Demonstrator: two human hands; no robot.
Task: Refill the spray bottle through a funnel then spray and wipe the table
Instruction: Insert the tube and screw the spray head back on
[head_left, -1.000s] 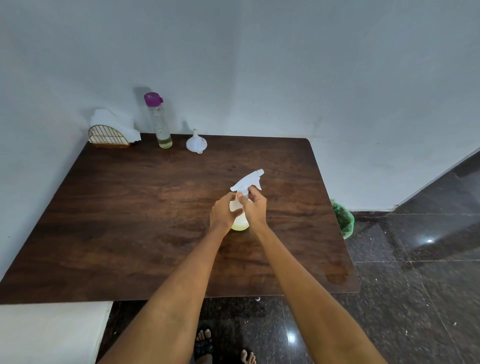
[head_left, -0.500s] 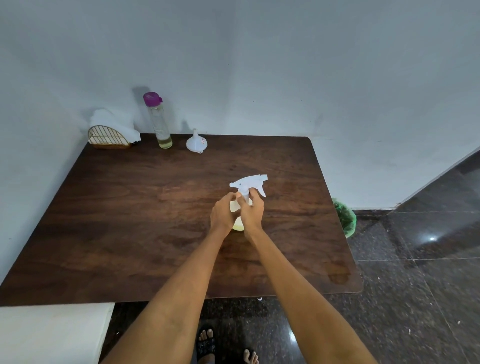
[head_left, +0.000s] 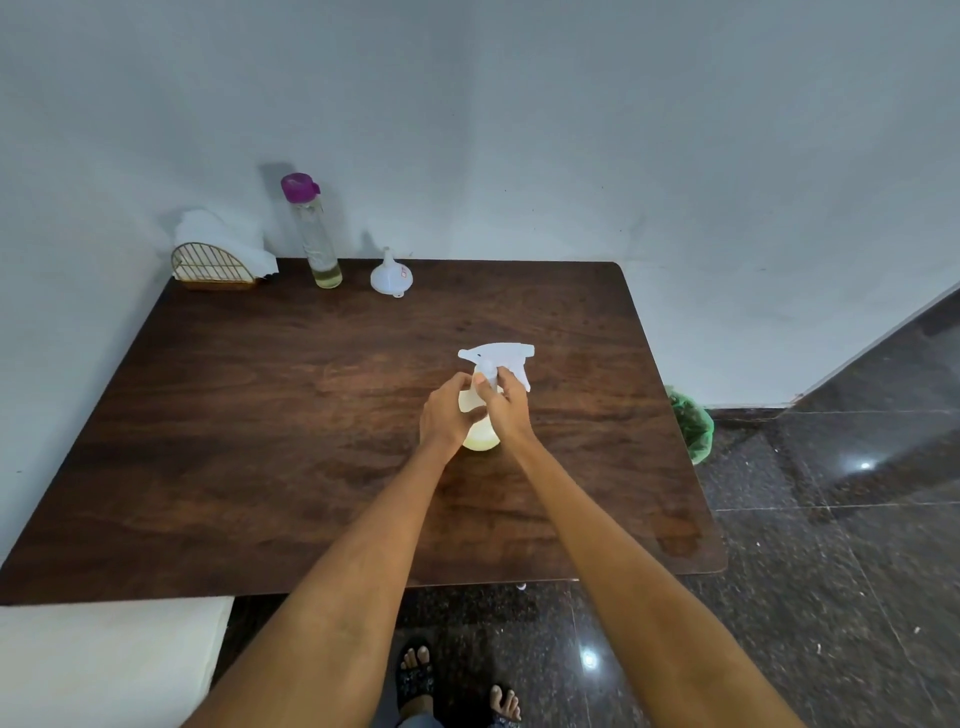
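A pale spray bottle (head_left: 480, 434) with yellowish liquid stands upright near the middle of the dark wooden table (head_left: 260, 415). My left hand (head_left: 447, 415) grips the bottle's body. My right hand (head_left: 506, 410) pinches the collar just under the white trigger head (head_left: 501, 356), whose nozzle points left. A white funnel (head_left: 391, 278) sits upside down at the back of the table. Beside it stands a tall clear bottle (head_left: 314, 234) with a purple cap and a little yellowish liquid at the bottom.
A gold wire holder with white napkins (head_left: 215, 257) stands in the back left corner against the wall. A green bag (head_left: 693, 423) lies on the floor past the table's right edge. A white surface (head_left: 104, 660) adjoins the table's near left.
The trigger head has turned in my right hand: it was tilted up to the right, and now lies level with its nozzle pointing left. My left hand has kept hold of the bottle.
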